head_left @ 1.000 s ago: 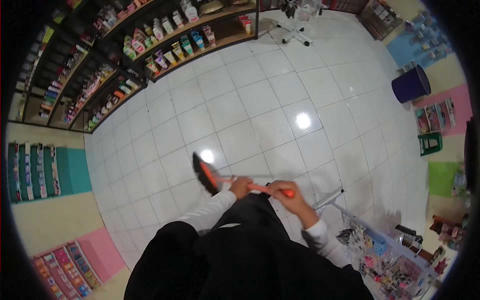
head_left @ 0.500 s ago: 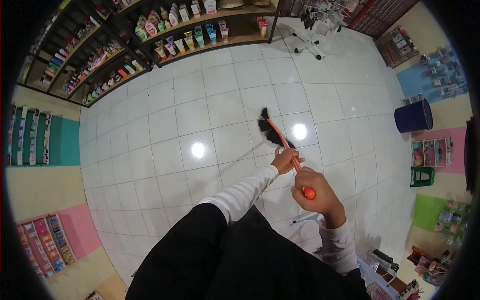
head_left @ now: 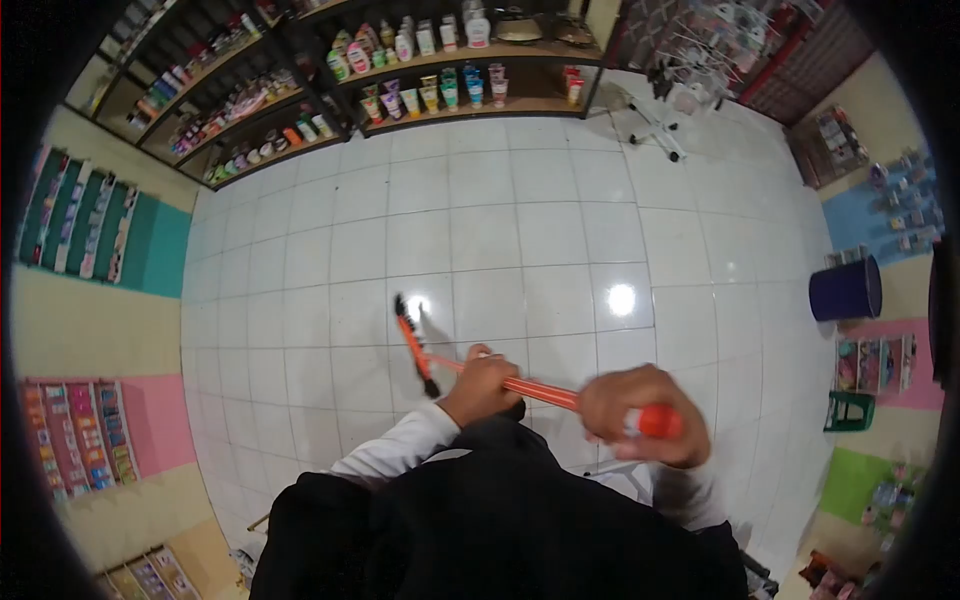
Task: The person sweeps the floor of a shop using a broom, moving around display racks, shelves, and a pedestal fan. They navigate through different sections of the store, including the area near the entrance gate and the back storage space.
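Note:
A broom with an orange handle (head_left: 543,392) slants across the view in front of me, its round red end at the right. My left hand (head_left: 482,385) is wrapped round the lower handle. Higher up, near the end cap, my right hand (head_left: 645,408) grips the same handle; it is slightly blurred. The broom's head (head_left: 411,343), an orange bar with dark bristles, is low over the white tiled floor (head_left: 490,237) to the left of my left hand. Its bristles show mostly at the two ends of the bar.
Dark shelves (head_left: 480,112) with bottles and tubes line the back. A white wheeled stand (head_left: 655,130) is at the back right. Along the right wall are a dark blue bin (head_left: 845,290) and a green stool (head_left: 849,411). Wall racks (head_left: 80,437) hang at the left.
The broom head has swung from ahead of me toward the left and nearer to my body. My left hand moved left and down with it; the handle now lies closer to sideways.

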Demonstrator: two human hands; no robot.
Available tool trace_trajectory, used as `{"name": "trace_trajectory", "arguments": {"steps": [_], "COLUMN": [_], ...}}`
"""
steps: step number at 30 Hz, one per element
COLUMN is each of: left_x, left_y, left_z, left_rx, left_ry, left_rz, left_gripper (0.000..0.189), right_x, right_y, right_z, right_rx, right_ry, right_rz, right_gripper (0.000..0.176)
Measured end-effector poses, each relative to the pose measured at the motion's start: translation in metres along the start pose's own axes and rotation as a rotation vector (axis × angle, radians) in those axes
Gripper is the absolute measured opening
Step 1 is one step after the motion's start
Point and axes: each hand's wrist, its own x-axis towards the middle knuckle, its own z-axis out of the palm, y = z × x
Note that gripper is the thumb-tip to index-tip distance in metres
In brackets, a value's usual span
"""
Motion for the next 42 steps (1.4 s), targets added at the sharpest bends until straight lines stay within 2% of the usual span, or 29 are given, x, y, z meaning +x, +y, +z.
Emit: {"name": "trace_trajectory", "arguments": {"steps": [3,6,9,10,13,15,16,17,18,20,23,26,28,29,31,33,34,35,37,42], "left_x": [-0.040,-0.059,-0.047,-0.030,0.042,0.084,0.102,0.120,0.131,0.152,0.176,0.181,0.180,0.177,0.169,0.156,0.147,0.136,0.118,0.060], "left_y": [-0.077,-0.142,-0.195,-0.196,-0.169,-0.153,-0.133,-0.105,-0.091,-0.063,-0.031,-0.014,-0.005,0.000,0.011,0.013,0.014,0.010,-0.006,-0.115], "left_z": [0.008,0.021,0.061,0.072,0.096,0.127,0.132,0.130,0.138,0.152,0.160,0.142,0.118,0.103,0.062,0.020,-0.004,-0.028,-0.074,-0.138], "left_rx": [0.210,0.377,0.528,0.536,0.406,0.301,0.194,0.152,0.088,0.017,-0.010,-0.124,-0.089,-0.070,-0.128,-0.157,-0.157,-0.163,-0.176,-0.087], "left_ry": [-0.022,-0.244,-0.379,-0.380,-0.350,-0.265,-0.206,-0.228,-0.176,-0.133,-0.190,-0.219,-0.177,-0.156,-0.123,-0.080,0.026,0.018,0.011,0.211], "left_rz": [-0.196,-0.385,-0.453,-0.442,-0.369,-0.203,-0.148,-0.144,-0.053,0.021,0.012,0.045,0.156,0.208,0.279,0.347,0.413,0.384,0.334,0.031], "left_gripper": [0.031,0.039,0.045,0.046,0.040,0.031,0.030,0.030,0.033,0.035,0.038,0.033,0.039,0.042,0.033,0.028,0.027,0.027,0.028,0.032], "right_x": [0.029,0.039,0.029,0.023,-0.003,-0.020,-0.027,-0.032,-0.036,-0.036,-0.031,-0.016,-0.004,0.007,0.030,0.051,0.063,0.072,0.108,0.223], "right_y": [0.090,0.193,0.245,0.245,0.220,0.181,0.158,0.136,0.116,0.079,0.053,0.036,0.017,0.003,-0.028,-0.054,-0.059,-0.047,-0.052,0.004], "right_z": [0.009,0.027,0.039,0.035,0.005,-0.018,-0.027,-0.032,-0.036,-0.039,-0.040,-0.030,-0.023,-0.019,-0.010,-0.004,-0.004,0.005,-0.010,-0.005], "right_rx": [-0.035,-0.045,-0.222,-0.308,-0.264,-0.375,-0.379,-0.383,-0.388,-0.465,-0.586,-0.732,-0.811,-0.841,-0.894,-0.806,-0.758,-0.614,-0.435,0.039], "right_ry": [0.105,0.192,0.263,0.289,0.541,0.617,0.636,0.655,0.698,0.738,0.711,0.617,0.525,0.459,0.323,0.272,0.250,0.421,0.172,0.151], "right_rz": [0.048,0.126,-0.012,0.001,-0.011,-0.067,-0.011,0.043,0.149,0.357,0.407,0.375,0.366,0.312,0.200,0.107,-0.011,-0.199,-0.279,-0.163], "right_gripper": [0.017,0.017,0.014,0.009,0.004,0.004,0.003,0.001,0.002,0.010,0.012,0.014,0.017,0.018,0.021,0.026,0.032,0.040,0.046,0.038]}}
